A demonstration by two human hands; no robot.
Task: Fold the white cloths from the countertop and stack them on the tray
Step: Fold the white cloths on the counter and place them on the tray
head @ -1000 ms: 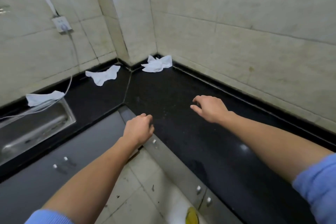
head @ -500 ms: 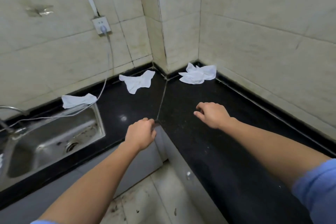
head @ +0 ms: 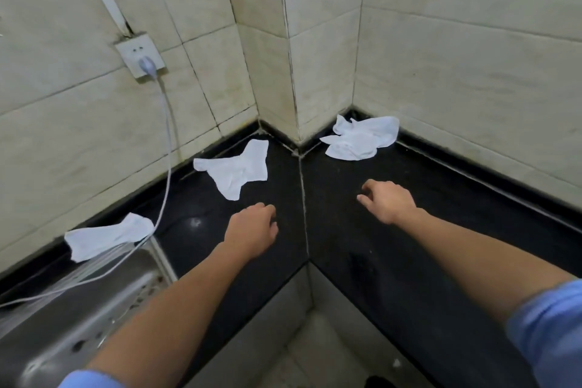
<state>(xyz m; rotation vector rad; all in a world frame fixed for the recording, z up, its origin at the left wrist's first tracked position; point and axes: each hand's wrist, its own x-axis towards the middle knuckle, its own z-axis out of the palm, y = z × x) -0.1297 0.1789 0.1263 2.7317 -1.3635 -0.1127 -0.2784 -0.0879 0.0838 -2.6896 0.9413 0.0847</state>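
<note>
Both forearms extend over the black countertop (head: pixel 409 261) at mid-frame.

- Left hand (head: pixel 252 230): centre of frame, fingers curled under into the palm, holding nothing. Contact with the surface cannot be determined.
- Right hand (head: pixel 389 200): right of centre, fingers loosely bent downward, thumb apart, holding nothing.

Three crumpled white cloths lie unfolded on the countertop:
- centre cloth (head: pixel 239 167) is just above the left hand, not touching it
- corner cloth (head: pixel 359 140) is against the wall, above the right hand
- left cloth (head: pixel 104 236) is at the left edge, beside the steel sink (head: pixel 78 309)

A cable (head: pixel 167 151) hangs from the wall socket (head: pixel 140 55) at upper left and passes the left cloth.
</note>
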